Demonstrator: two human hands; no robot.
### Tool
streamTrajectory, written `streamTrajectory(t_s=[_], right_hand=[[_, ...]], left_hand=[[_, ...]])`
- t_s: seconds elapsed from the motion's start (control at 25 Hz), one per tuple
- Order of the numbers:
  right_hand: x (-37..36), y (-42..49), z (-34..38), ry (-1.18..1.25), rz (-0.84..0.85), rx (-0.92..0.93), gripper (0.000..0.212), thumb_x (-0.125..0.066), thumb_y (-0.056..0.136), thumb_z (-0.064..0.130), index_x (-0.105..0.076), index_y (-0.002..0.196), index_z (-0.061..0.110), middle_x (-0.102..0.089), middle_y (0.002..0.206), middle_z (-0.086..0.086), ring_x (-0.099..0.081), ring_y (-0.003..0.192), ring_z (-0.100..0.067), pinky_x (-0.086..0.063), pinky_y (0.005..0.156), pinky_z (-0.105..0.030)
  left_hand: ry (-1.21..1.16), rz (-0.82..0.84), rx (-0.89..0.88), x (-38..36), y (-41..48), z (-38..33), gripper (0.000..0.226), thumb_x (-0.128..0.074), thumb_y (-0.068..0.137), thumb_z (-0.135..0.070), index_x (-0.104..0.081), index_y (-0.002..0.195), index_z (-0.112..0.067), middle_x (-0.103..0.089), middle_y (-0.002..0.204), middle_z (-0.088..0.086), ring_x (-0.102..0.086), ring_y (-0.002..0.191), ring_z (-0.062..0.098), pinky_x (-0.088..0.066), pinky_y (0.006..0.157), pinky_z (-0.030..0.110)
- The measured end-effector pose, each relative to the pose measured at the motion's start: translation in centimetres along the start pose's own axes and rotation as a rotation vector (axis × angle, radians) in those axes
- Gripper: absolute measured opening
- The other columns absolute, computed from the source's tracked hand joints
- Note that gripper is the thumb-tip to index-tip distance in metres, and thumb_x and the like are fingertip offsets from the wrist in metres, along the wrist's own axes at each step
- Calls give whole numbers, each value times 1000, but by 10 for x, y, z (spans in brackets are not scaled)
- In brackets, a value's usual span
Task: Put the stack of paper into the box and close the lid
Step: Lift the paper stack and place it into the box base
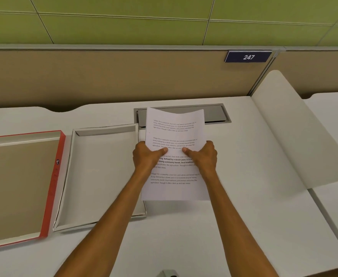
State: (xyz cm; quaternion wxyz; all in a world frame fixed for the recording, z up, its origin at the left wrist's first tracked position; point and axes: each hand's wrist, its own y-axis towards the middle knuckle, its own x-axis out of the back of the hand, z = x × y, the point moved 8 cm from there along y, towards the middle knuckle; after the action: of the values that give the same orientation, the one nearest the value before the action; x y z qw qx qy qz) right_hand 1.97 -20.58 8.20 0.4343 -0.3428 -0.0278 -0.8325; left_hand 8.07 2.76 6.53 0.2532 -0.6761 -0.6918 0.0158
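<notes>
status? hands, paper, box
Left hand and right hand both grip the paper, held above the desk. Box open, empty, left of paper. Lid off, further left. Nothing in the way.

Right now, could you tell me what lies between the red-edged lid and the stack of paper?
In the head view, the open white box lies between the red-edged lid and the stack of paper.

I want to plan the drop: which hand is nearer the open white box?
Left. The left hand grips the paper stack right beside the white box, by its right wall; the right hand holds the stack's far side.
</notes>
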Motion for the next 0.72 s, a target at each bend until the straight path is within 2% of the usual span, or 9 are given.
streamTrajectory(t_s=[0.12, 0.2, 0.52, 0.72], right_hand=[[-17, -8, 8, -14, 24, 2, 67, -87, 69, 39, -49, 115, 8, -66, 118, -9, -66, 99, -26, -50, 69, -30], [-29, -14, 14, -11, 38, 5, 67, -86, 70, 39, -48, 116, 8, -66, 119, -10, -67, 104, -28, -51, 71, -31], [-99, -44, 36, -8, 132, -6, 65, -84, 74, 38, -46, 118, 9, -65, 121, -10, -68, 103, -29, -58, 81, -38], [-144, -63, 50, -23, 180, -6, 68, -84, 72, 39, -46, 119, 8, -64, 122, -10, -67, 105, -29, -56, 78, -36]], left_hand=[[8, -21, 15, 19, 3, 6, 35, -90, 69, -25, -70, 95, -16, -76, 110, 11, -70, 78, 22, -61, 70, 35], [10, -36, 25, 32, 6, 11, 33, -91, 68, -26, -70, 92, -16, -76, 110, 11, -70, 78, 22, -61, 71, 34], [-20, -92, 94, 101, 21, 44, 38, -91, 67, -25, -71, 97, -13, -76, 111, 11, -70, 82, 22, -59, 71, 32], [-40, -121, 122, 143, 28, 68, 40, -92, 66, -24, -71, 98, -10, -76, 111, 13, -70, 79, 22, -58, 68, 29]])
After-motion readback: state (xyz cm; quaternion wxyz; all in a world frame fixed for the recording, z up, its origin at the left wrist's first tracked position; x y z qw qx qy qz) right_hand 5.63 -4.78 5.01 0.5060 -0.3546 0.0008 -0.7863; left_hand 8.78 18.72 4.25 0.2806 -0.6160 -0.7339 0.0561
